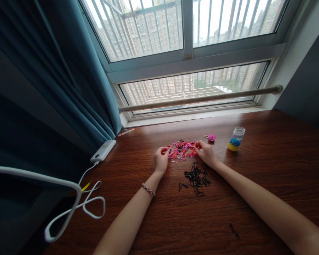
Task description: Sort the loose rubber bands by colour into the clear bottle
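A heap of small pink and red rubber bands (182,148) lies on the wooden table (268,170) near the window. My left hand (161,159) rests at the heap's left edge with its fingers curled and pinched at the bands. My right hand (206,152) is at the heap's right edge, fingers pinched on a red band. A separate pile of black rubber bands (196,178) lies just in front of the heap, between my forearms.
A small clear jar (236,139) with blue and yellow bands stands to the right, its pink lid (211,137) lying beside the heap. One stray black band (234,230) lies near the front. A white power bank (104,151) and white cable (91,202) sit at the left by the blue curtain.
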The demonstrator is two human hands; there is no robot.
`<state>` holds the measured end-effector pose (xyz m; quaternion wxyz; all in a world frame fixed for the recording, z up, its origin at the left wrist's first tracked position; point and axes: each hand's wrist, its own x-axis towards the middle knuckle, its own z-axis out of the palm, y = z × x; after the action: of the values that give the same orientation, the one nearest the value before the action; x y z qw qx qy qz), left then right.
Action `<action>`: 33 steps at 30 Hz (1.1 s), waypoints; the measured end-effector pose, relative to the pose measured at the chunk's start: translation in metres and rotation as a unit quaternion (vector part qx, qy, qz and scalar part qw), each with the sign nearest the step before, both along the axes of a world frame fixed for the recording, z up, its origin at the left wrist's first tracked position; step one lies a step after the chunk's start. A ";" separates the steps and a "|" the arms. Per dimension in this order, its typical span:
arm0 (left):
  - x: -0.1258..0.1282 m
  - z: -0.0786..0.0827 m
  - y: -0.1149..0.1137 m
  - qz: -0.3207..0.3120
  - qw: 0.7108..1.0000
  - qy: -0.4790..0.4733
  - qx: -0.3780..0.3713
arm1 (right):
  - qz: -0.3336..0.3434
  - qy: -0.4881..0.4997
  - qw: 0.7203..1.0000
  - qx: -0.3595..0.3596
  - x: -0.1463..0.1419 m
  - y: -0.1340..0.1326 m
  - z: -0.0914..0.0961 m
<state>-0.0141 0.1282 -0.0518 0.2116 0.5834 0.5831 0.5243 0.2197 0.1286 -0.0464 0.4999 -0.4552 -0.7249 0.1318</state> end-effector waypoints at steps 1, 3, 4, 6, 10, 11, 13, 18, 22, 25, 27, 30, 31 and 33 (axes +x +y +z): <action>0.000 0.001 0.000 0.004 1.000 0.008 -0.005 | -0.002 0.000 1.000 0.001 0.000 0.000 0.000; -0.001 0.002 -0.001 0.016 0.998 0.053 -0.005 | -0.006 -0.004 1.000 0.008 0.000 0.000 0.001; -0.001 0.003 -0.002 0.025 0.996 0.090 -0.003 | -0.007 -0.008 1.000 0.012 0.000 0.000 0.001; -0.001 0.005 -0.004 0.048 0.983 0.178 -0.003 | -0.006 -0.012 1.000 0.015 0.001 0.000 0.001; 0.000 0.008 -0.008 0.087 0.952 0.287 -0.054 | -0.002 -0.006 1.000 0.005 0.002 0.000 -0.001; 0.000 0.009 -0.008 0.089 0.948 0.297 -0.066 | -0.003 -0.006 1.000 0.005 0.002 0.001 -0.002; 0.001 0.009 -0.009 0.083 0.945 0.308 -0.078 | -0.005 -0.009 1.000 0.013 0.002 0.000 -0.001; 0.001 0.010 -0.007 0.082 0.945 0.306 -0.086 | -0.004 -0.013 0.999 0.036 0.002 0.000 0.001; -0.001 0.009 -0.005 0.082 0.953 0.283 -0.074 | -0.010 -0.008 0.999 0.032 0.001 0.000 0.001; 0.000 0.011 -0.006 0.074 0.963 0.257 -0.026 | -0.017 0.000 1.000 0.022 0.001 0.001 0.002; 0.004 0.015 -0.011 0.049 0.966 0.253 0.029 | -0.026 0.004 0.999 0.021 0.001 0.001 0.003; 0.015 0.025 -0.025 -0.069 0.948 0.283 0.124 | -0.054 0.008 0.998 0.030 0.003 0.002 0.002; 0.020 0.029 -0.031 -0.129 0.932 0.303 0.151 | -0.064 0.009 0.997 0.032 0.003 0.003 0.001; 0.029 0.035 -0.044 -0.246 0.886 0.345 0.189 | -0.078 0.009 0.996 0.033 0.004 0.004 -0.001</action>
<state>0.0150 0.0840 -0.0172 0.0047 0.8812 0.3469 0.3212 0.2235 0.1328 -0.0473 0.5299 -0.4926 -0.6864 0.0729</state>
